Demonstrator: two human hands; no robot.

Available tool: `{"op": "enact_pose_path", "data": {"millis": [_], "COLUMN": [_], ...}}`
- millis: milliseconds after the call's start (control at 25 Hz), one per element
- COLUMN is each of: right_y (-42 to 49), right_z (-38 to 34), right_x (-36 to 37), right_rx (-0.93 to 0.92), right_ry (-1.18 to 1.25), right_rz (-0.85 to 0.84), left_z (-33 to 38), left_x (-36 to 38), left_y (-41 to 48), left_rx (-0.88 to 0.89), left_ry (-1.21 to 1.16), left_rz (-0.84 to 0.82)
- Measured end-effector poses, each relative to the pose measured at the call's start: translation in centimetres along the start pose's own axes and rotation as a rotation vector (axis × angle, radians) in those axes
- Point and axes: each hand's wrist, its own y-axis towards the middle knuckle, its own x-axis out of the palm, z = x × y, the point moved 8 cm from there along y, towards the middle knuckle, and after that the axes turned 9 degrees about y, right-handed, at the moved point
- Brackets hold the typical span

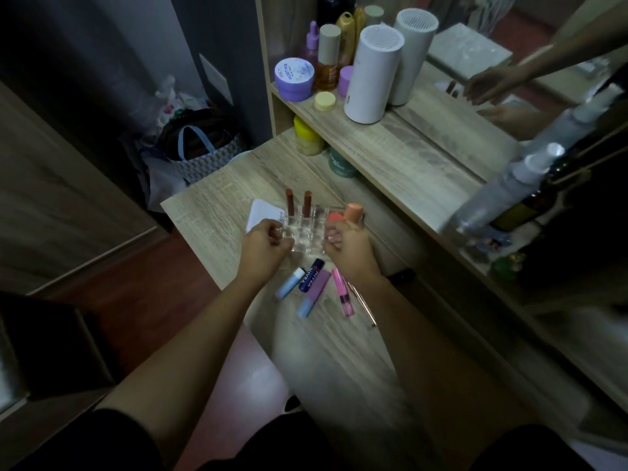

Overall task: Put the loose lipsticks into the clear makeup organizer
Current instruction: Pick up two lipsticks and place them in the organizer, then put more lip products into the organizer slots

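Note:
The clear makeup organizer (306, 229) stands on the wooden table (210, 205). Two brown lipsticks (290, 202) (307, 200) stand upright in its far slots. My left hand (263, 244) grips the organizer's left edge. My right hand (348, 246) is closed at its right side around a peach lipstick (353, 212), with a coral one (334, 217) beside it. Loose on the table near my wrists lie a light blue stick (289, 283), a dark blue Nivea stick (311, 275), a purple tube (314, 295) and a pink tube (343, 295).
A white card (261, 214) lies left of the organizer. The shelf behind carries a white cylinder (370, 74), a purple jar (294, 76) and several bottles, with a mirror at right. A bag (200, 147) sits on the floor at left. A thin pen (365, 309) lies by the pink tube.

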Motion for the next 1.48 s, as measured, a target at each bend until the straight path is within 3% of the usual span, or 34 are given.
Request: {"op": "enact_pose_path", "data": {"millis": [160,280,440,640,840,1160,1360,1480], "right_y": [-3.1,-5.4,-7.3,-9.1,-10.2,-11.6,-9.4,-7.4], "right_z": [2.5,4.5,5.1,5.6,6.2,6.4,4.9,2.9], "right_x": [-2.1,-4.5,-3.7,-1.4,-1.0,-2.1,-2.9,-2.7], "right_rx": [-0.017,0.014,0.039,0.085,0.132,0.149,0.207,0.199], "right_ry": [-0.026,-0.056,-0.209,-0.480,-0.562,-0.189,0.325,0.502], "right_rz": [0.006,0.074,-0.076,-0.192,-0.117,-0.012,0.044,0.023], "left_z": [0.2,0.8,0.6,-0.3,-0.9,-1.1,1.7,3.6], "left_x": [3.1,4.9,6.2,7.2,7.2,4.1,0.2,-2.3], "left_y": [-4.9,-8.0,-10.4,-11.6,-12.8,-13.2,-10.4,-8.1], "left_rx": [0.032,0.125,0.176,0.112,0.094,-0.022,0.053,0.144], "left_ry": [0.039,0.204,0.420,0.432,0.402,0.134,0.003,0.041], "left_rz": [-0.079,-0.104,-0.076,-0.154,-0.173,-0.037,0.076,0.135]}}
